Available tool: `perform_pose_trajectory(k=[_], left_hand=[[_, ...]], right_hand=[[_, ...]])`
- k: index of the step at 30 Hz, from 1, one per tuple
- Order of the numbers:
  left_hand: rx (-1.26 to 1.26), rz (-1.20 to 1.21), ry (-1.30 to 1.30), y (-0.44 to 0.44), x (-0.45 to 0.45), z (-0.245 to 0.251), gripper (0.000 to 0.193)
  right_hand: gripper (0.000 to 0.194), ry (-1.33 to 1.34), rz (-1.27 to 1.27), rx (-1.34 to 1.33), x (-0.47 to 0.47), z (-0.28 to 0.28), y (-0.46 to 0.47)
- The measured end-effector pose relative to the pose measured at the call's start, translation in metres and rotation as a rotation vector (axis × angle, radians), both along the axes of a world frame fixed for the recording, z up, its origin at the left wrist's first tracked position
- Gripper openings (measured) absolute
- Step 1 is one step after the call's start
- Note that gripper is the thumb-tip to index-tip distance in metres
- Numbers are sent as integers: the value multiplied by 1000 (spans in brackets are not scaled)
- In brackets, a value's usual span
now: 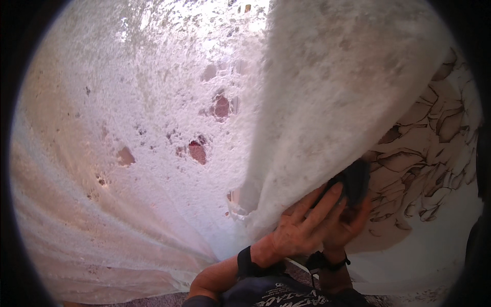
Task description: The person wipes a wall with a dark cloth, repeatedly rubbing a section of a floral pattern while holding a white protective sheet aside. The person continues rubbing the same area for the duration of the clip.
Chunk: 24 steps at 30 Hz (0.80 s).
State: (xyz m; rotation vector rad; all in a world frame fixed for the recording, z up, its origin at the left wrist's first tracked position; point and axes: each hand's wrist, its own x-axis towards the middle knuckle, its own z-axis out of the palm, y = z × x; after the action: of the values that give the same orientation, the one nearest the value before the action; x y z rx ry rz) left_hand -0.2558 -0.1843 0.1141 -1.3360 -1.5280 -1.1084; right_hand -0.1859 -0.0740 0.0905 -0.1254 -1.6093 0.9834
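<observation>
A dark, soft-edged object (pixel 356 180), its kind not clear, sits at the edge of a hanging white fibrous sheet (pixel 326 96). My right hand (pixel 352 224) is curled around its lower part. Across the front of it lies my left hand (pixel 297 230), fingers stretched upward and one fingertip against the dark object; whether it grips is hard to tell. The sheet's edge and shadow hide some of the fingers. Just right of both hands is a pale sheet (pixel 414 169) covered in petal-like flaps with dark brown edges.
A larger part of the white fibrous material (pixel 161 107), brightly lit and pierced by ragged holes, spreads across the left. Its lower left gathers into translucent folds (pixel 96 238). Speckled floor (pixel 299 272) shows below my wrists. Both wrists wear black bands.
</observation>
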Motion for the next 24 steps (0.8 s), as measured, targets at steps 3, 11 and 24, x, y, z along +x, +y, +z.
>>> perform_pose_trajectory(k=[3, 11, 24], left_hand=[[-91, 3, -38, -7, -2, -13, 30], [-49, 34, -69, -3, 0, -14, 32], [-34, 46, -143, 4, 4, -28, 31]], right_hand=[[43, -154, -34, 105, 1, -11, 0], [42, -20, -77, 143, -9, -1, -7], [35, -178, -116, 324, 0, -5, 0]])
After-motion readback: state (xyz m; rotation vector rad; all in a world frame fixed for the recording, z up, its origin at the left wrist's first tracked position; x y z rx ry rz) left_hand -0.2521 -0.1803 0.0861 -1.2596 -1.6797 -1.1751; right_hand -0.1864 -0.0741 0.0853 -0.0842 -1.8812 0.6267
